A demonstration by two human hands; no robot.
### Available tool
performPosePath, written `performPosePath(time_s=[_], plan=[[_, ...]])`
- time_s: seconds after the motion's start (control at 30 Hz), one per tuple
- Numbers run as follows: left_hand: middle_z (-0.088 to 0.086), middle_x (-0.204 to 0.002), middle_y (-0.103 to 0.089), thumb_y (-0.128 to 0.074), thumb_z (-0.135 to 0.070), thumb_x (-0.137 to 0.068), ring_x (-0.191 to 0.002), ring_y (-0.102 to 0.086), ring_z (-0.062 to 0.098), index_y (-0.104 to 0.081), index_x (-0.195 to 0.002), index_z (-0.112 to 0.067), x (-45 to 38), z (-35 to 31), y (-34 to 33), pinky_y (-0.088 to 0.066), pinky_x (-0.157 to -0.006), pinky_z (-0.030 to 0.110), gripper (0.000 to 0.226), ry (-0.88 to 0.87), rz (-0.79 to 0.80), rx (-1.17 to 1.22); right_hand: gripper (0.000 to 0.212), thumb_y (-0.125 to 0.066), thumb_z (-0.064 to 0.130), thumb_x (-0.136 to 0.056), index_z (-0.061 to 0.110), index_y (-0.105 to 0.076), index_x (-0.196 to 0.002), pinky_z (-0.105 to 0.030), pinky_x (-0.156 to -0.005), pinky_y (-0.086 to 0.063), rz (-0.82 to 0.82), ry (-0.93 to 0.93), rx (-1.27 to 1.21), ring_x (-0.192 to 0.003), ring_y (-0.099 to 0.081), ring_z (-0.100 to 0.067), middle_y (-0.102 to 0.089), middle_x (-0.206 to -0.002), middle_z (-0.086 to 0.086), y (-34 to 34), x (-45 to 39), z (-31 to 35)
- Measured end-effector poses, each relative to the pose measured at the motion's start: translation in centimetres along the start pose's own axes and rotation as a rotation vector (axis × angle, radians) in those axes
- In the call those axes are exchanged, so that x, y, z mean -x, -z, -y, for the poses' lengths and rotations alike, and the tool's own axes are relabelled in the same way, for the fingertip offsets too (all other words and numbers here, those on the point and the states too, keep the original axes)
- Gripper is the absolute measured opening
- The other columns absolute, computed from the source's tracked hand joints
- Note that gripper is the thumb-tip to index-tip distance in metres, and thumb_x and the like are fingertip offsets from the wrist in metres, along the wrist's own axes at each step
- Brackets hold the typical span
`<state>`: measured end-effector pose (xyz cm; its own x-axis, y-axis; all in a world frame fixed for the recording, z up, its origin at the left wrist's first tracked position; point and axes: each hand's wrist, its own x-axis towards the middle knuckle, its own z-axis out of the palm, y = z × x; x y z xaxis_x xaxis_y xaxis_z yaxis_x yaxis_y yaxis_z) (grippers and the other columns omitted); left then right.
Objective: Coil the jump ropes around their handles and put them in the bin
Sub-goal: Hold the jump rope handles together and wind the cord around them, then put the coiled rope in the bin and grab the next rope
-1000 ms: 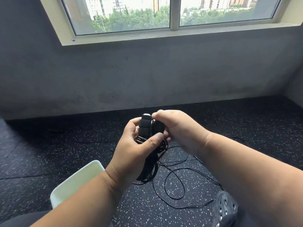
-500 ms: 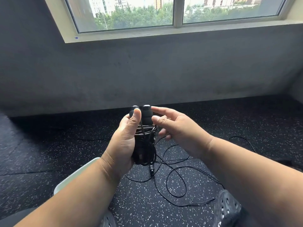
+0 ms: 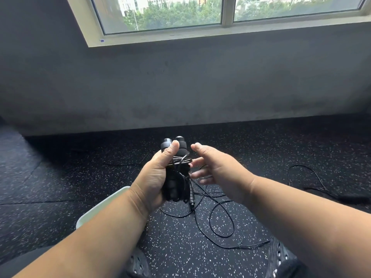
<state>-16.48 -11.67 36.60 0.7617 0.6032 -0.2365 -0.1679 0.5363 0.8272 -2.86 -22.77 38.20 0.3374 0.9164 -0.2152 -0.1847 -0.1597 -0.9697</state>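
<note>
Speckled black rubber floor (image 3: 200,257) runs to a grey wall (image 3: 180,81) under a window (image 3: 220,13), all beyond the hands. The left hand (image 3: 154,177) grips the two handles (image 3: 176,177) upright and side by side, fingers curled round them and the thumb pressed high near their caps. Several turns of cord (image 3: 220,223) already cross the handles just beside that thumb. The right hand (image 3: 218,167) is open to the right of the bundle, fingers spread and loosely extended; its lower fingertips look close to the wraps, but whether they touch the cord I cannot tell. Loose cord hangs from the bundle's lower end and loops on the floor below and to the right of both hands. A second rope (image 3: 313,183) lies further right of the right hand. The bin (image 3: 100,207) shows its pale rim just under the left wrist.

The step in hand seems to be winding. To do it well, the right hand should probably catch the hanging cord close to the handles, keep it lightly taut, and lay each turn snug beside the previous one. The left thumb is well placed to pin the wraps so they do not spring loose. Floor loops may kink or tangle, so feeding the cord slowly should help.
</note>
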Motion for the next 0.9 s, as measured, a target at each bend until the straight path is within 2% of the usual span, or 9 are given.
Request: performPosePath(time_s=[0.1,0.27,0.33,0.4,0.5,0.63,0.7,0.8,0.9], plan=[[0.016,-0.129,-0.068,-0.081,-0.036,-0.085,-0.113,-0.071,0.033,-0.057,-0.142,-0.007,0.5,0.4,0.4,-0.059,-0.095,0.047,0.069,0.059,0.081,-0.090,0.037,-0.056,0.062,-0.095,0.033,-0.078,-0.103,-0.034,-0.078,-0.046,0.023,-0.081,-0.009,-0.080,-0.064,-0.014,-0.073,-0.086,0.008,0.0,-0.6,-1.0],[0.029,-0.142,-0.059,-0.076,-0.025,-0.092,-0.130,-0.058,0.045,-0.050,-0.147,-0.004,0.1,1.1,2.4,-0.037,-0.118,0.067,0.064,0.163,0.112,-0.135,0.044,-0.060,0.057,-0.097,0.020,-0.078,-0.112,-0.037,-0.085,-0.055,0.014,-0.152,-0.005,-0.089,-0.069,-0.018,-0.078,-0.106,-0.005,-0.7,-2.0,-2.7],[0.028,-0.136,-0.065,-0.072,-0.025,-0.096,-0.120,-0.067,0.039,-0.058,-0.143,-0.003,0.2,1.0,3.1,-0.054,-0.107,0.053,0.054,0.212,0.069,-0.195,0.042,-0.059,0.053,-0.099,0.018,-0.076,-0.116,-0.038,-0.090,-0.058,0.004,-0.174,-0.038,-0.094,-0.071,-0.020,-0.078,-0.112,-0.006,-1.4,-2.6,-3.4],[0.020,-0.117,-0.074,-0.066,-0.026,-0.098,-0.097,-0.075,0.028,-0.066,-0.133,-0.004,-0.1,1.1,4.5,-0.062,-0.081,0.036,0.041,0.267,0.022,-0.247,0.038,-0.059,0.052,-0.100,0.020,-0.077,-0.113,-0.039,-0.090,-0.058,-0.002,-0.191,-0.039,-0.089,-0.071,-0.017,-0.079,-0.107,0.000,-2.2,-3.3,-4.2],[0.017,-0.113,-0.073,-0.067,-0.025,-0.098,-0.095,-0.070,0.027,-0.069,-0.128,-0.009,-0.8,1.6,7.1,-0.056,-0.082,0.037,0.035,0.269,-0.008,-0.359,0.037,-0.056,0.054,-0.101,0.023,-0.076,-0.109,-0.033,-0.079,-0.056,-0.021,-0.224,0.019,-0.079,-0.069,-0.011,-0.076,-0.095,0.007,-3.2,-4.2,-5.0],[0.009,-0.096,-0.077,-0.068,-0.018,-0.098,-0.084,-0.073,0.025,-0.070,-0.115,-0.012,-1.9,2.3,11.6,-0.056,-0.078,0.036,0.018,0.273,-0.235,-0.581,0.034,-0.056,0.056,-0.099,0.030,-0.061,-0.121,-0.041,-0.089,-0.059,-0.101,-0.344,0.046,-0.100,-0.071,-0.023,-0.065,-0.117,-0.001,-3.3,-6.3,-6.1],[0.012,-0.100,-0.077,-0.071,-0.016,-0.096,-0.085,-0.073,0.027,-0.065,-0.121,-0.010,-2.8,2.7,15.0,-0.059,-0.077,0.037,0.026,0.304,-0.372,-0.627,0.036,-0.057,0.049,-0.100,0.024,-0.062,-0.126,-0.039,-0.082,-0.060,-0.087,-0.403,0.044,-0.097,-0.072,-0.024,-0.067,-0.117,-0.006,-3.2,-7.5,-7.0],[0.021,-0.094,-0.069,-0.066,-0.007,-0.099,-0.070,-0.066,0.029,-0.065,-0.111,0.000,-4.3,3.3,20.2,-0.055,-0.068,0.034,0.014,0.322,-0.554,-0.613,0.023,-0.060,0.039,-0.099,0.023,-0.066,-0.115,-0.033,-0.070,-0.053,-0.097,-0.429,0.094,-0.084,-0.068,-0.021,-0.069,-0.111,-0.007,-2.9,-8.8,-8.5],[0.025,-0.096,-0.071,-0.066,-0.006,-0.098,-0.075,-0.067,0.033,-0.065,-0.109,0.004,-6.0,4.4,25.5,-0.059,-0.076,0.044,0.015,0.333,-0.753,-0.538,0.017,-0.060,0.034,-0.098,0.022,-0.066,-0.109,-0.033,-0.069,-0.051,-0.115,-0.461,0.147,-0.079,-0.065,-0.020,-0.069,-0.107,-0.006,-2.5,-10.2,-10.1]])
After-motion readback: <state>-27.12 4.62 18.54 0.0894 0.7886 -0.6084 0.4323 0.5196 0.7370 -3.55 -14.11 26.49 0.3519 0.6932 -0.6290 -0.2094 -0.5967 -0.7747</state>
